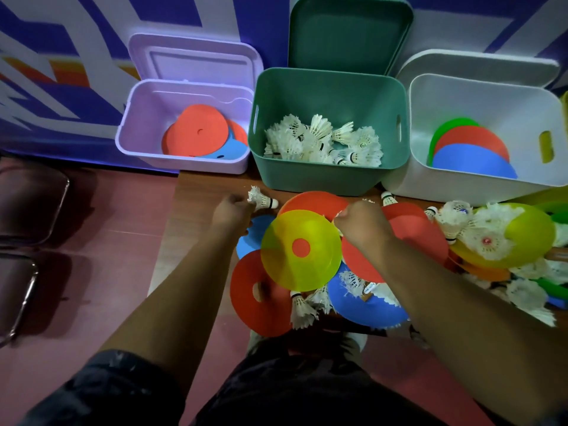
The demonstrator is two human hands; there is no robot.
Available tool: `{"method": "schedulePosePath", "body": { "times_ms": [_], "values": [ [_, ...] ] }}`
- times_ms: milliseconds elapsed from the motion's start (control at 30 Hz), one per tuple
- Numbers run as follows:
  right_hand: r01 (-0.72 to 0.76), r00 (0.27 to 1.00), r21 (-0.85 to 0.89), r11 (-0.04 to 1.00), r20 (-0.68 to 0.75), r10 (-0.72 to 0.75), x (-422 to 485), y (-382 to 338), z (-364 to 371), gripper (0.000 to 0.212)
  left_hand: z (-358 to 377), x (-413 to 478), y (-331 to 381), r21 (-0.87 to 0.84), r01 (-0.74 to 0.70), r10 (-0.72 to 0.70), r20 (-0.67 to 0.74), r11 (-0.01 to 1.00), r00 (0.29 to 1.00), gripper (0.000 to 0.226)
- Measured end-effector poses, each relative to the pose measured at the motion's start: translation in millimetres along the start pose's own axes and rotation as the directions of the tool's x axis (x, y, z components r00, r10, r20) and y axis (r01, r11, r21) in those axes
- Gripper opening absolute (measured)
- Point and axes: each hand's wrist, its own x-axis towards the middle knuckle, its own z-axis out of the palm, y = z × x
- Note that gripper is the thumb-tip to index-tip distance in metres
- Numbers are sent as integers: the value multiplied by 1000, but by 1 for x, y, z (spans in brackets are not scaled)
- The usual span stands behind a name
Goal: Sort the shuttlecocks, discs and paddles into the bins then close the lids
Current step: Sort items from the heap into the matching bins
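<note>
A person leans over a tabletop [193, 210] strewn with sports gear, both forearms stretched forward. Nearest the edge lies a red disc [246, 315] with a hole in its middle, a loose shuttlecock [302, 309] just beside it and a blue disc [368, 309] to the right carrying more white feathers. A translucent yellow disc [301, 262] overlaps the red one and lies on other red and blue discs.

Beyond it, the left hand [233, 215] has its fingers curled on the feathers of a single shuttlecock [264, 201], cork pointing right, low over the tabletop in front of the green bin [319, 179]. The right hand [361, 224] is balled over the far rim of the yellow disc; a scrap of white shows at its fingertips, but what it grips – if anything – cannot be told. To the right a heap of shuttlecocks [479, 238] lies on a yellow-green round piece [531, 232].

Three open bins stand in a row at the back: a lilac bin [132, 149] holding red and blue discs, the green bin holding a pile of shuttlecocks, and a white bin [461, 192] with green, red and blue round pieces stacked inside. Each lid – lilac lid [196, 59], green lid [347, 32], white lid [479, 66] – stands raised behind its bin against a blue-and-white patterned wall [61, 72].
</note>
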Motion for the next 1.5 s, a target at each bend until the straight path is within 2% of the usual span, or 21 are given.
{"method": "schedulePosePath", "body": {
  "times_ms": [100,167,233,300,433,533,667,767,967,1067,1100,1200,1267,1500],
  "values": [
    [-5,995,173,985,-101,23,-8,0,-2,39,4,5,-4,49,-5,5,2,999,1000,21],
    [-26,989,270,962,-134,64,-14,-1,-6,31,5,11,-10,111,-25,25,-6,994,1000,21],
    [-44,987,404,913,-125,103,-18,0,-9,20,7,22,-19,141,-36,38,-11,989,999,26],
    [-58,985,532,845,-106,134,-20,2,-13,22,7,18,-18,164,-52,61,-48,985,997,27],
    [-64,984,696,715,-77,162,-26,8,-22,14,4,-6,-11,96,-100,113,-134,990,985,24],
    [-61,984,735,676,-71,165,-34,12,-26,16,-2,-19,-15,35,-158,162,-202,987,966,35],
    [-34,984,769,638,-84,154,-47,13,-33,17,-8,-62,-3,-32,-242,227,-247,970,942,28],
    [-3,983,778,628,-111,143,-53,12,-46,17,-7,-92,9,-125,-298,264,-230,946,937,22],
    [62,970,818,572,-185,159,-60,12,-80,12,7,-143,75,-252,-430,401,-161,867,902,28],
    [89,964,834,545,-209,163,-67,18,-95,12,23,-150,121,-278,-506,488,-136,817,862,14],
    [93,962,836,541,-215,168,-69,21,-100,13,30,-151,134,-289,-509,502,-104,811,859,10],
    [97,959,846,524,-220,179,-74,34,-109,14,52,-152,154,-321,-422,453,26,848,891,43],
    [93,958,855,510,-217,189,-78,44,-113,13,64,-155,150,-279,-384,410,42,880,911,51],
    [114,947,865,489,-244,211,-82,59,-134,15,69,-151,91,-192,-304,316,30,933,948,24]
  ]
}}
